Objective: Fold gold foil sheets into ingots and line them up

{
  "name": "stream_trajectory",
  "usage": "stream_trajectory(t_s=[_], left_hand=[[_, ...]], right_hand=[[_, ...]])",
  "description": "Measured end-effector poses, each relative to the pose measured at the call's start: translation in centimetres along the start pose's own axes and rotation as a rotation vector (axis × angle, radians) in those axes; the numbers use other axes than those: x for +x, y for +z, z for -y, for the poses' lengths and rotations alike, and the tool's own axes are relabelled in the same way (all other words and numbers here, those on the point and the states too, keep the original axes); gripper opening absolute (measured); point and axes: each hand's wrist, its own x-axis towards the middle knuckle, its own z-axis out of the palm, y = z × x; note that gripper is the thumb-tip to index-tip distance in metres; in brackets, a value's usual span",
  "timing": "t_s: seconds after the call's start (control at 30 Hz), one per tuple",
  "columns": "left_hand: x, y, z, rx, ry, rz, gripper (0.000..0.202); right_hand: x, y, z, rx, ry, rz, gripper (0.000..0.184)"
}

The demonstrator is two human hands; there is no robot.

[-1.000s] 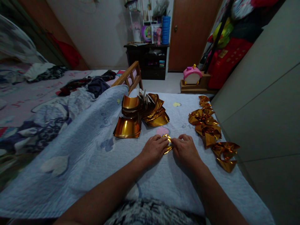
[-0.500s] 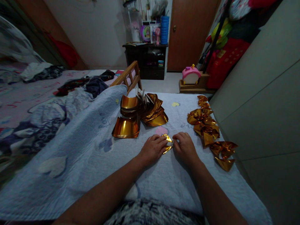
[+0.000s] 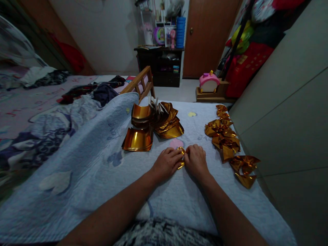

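A small piece of gold foil paper (image 3: 181, 165) lies on the blue bedspread in front of me, partly covered by both hands. My left hand (image 3: 167, 162) presses its left side down, fingers close together. From the other side my right hand (image 3: 196, 160) pinches the paper's right edge, which is folded over. Beyond my left hand sit fanned stacks of gold foil sheets (image 3: 138, 138). Folded gold foil pieces (image 3: 226, 141) run in a row to the right of my right hand, with another folded foil piece (image 3: 245, 169) nearest me.
The blue bedspread (image 3: 102, 191) rises in a fold on the left over a wooden rail (image 3: 146, 80). Rumpled bedding (image 3: 56, 121) lies beyond it. Pale cabinet panels (image 3: 289, 112) border the right edge. A dark shelf unit (image 3: 160, 65) and a pink toy (image 3: 208, 82) are at the back.
My right hand has moved left, toward my left hand, and the foil's right side is now folded inward. The left hand stays almost still on the paper.
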Motion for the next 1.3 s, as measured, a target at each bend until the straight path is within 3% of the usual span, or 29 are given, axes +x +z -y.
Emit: stream_trajectory(t_s=[0.2, 0.33, 0.47, 0.77, 0.9, 1.1, 1.3], left_hand=[[0.0, -0.7, -0.5, -0.074, -0.045, -0.022, 0.024], [0.0, -1.0, -0.8, -0.053, -0.119, 0.001, 0.008], [-0.1, -1.1, -0.7, -0.028, -0.087, -0.009, 0.010], [-0.3, -1.1, -0.2, 0.038, -0.126, -0.067, 0.009], [-0.4, -1.3, 0.0, 0.011, -0.083, -0.047, 0.013], [-0.3, -1.6, -0.6, 0.125, -0.090, 0.004, 0.034], [-0.4, -0.9, -0.3, 0.173, -0.092, -0.058, 0.008]], right_hand=[[0.2, 0.2, -0.3, 0.186, -0.021, 0.002, 0.009], [0.2, -0.1, -0.6, 0.320, -0.079, 0.056, 0.023], [0.1, -0.5, -1.0, 0.375, -0.141, 0.091, 0.020], [-0.2, -0.7, -1.6, 0.561, -0.061, 0.066, 0.027], [-0.1, -0.5, -1.9, 0.600, -0.036, 0.043, 0.030], [-0.1, -0.4, -1.7, 0.616, -0.044, 0.055, 0.024], [-0.4, -0.3, -1.6, 0.504, -0.107, 0.054, 0.020]])
